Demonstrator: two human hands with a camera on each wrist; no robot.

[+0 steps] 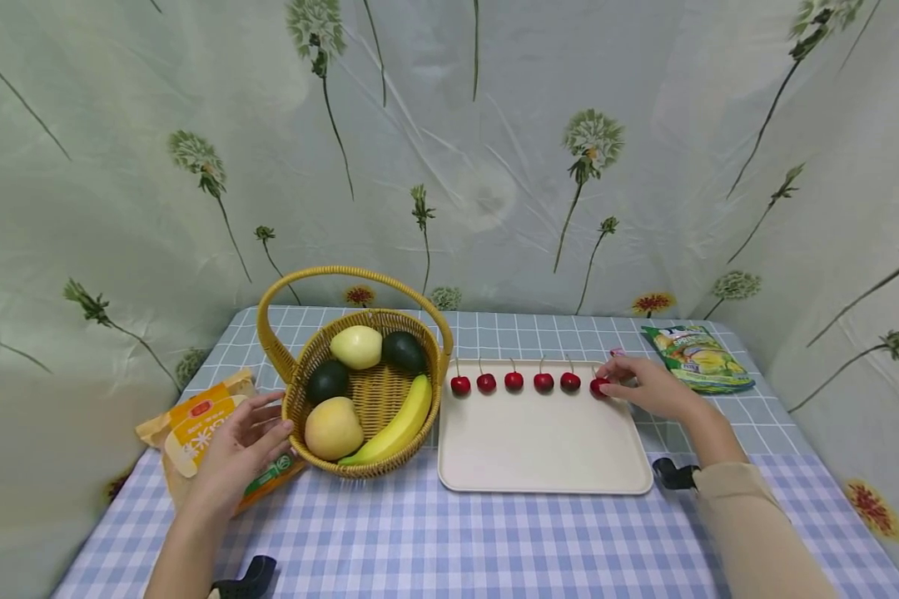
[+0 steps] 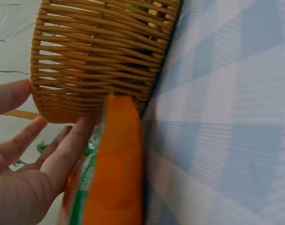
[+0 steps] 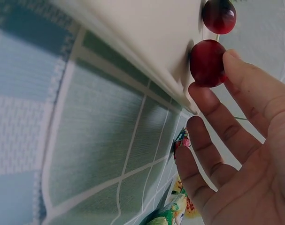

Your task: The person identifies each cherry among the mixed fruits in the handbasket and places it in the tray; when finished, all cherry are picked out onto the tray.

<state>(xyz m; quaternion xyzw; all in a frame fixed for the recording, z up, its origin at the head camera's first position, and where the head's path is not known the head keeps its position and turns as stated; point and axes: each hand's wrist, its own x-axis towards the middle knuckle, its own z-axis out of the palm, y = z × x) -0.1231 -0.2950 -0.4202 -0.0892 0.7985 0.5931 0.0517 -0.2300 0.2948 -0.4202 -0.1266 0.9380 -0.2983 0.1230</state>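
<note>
My left hand (image 1: pixel 250 437) is at the left side of a yellow wicker basket (image 1: pixel 378 470), its fingers loosely extended and their tips right at the weave. Inside the basket lie a banana (image 1: pixel 400 428), a peach (image 1: pixel 334 428), a pale yellow-green fruit (image 1: pixel 357 347) and two dark green fruits. With thumb and forefinger, my right hand (image 1: pixel 648 387) pinches a dark red cherry (image 3: pixel 208 63) at the right end of a row. The other fingers spread beyond the rim of the cream tray (image 1: pixel 543 453). Several more stemmed cherries (image 1: pixel 514 381) line the tray's far edge.
An orange food bag (image 1: pixel 202 428) lies left of the basket, partly behind my left hand. A green packet (image 1: pixel 700 358) is at the back right, past the tray. The basket's tall handle (image 1: pixel 337 270) arches upward. A floral curtain (image 1: pixel 494 166) hangs behind the checked tablecloth (image 1: pixel 419 541).
</note>
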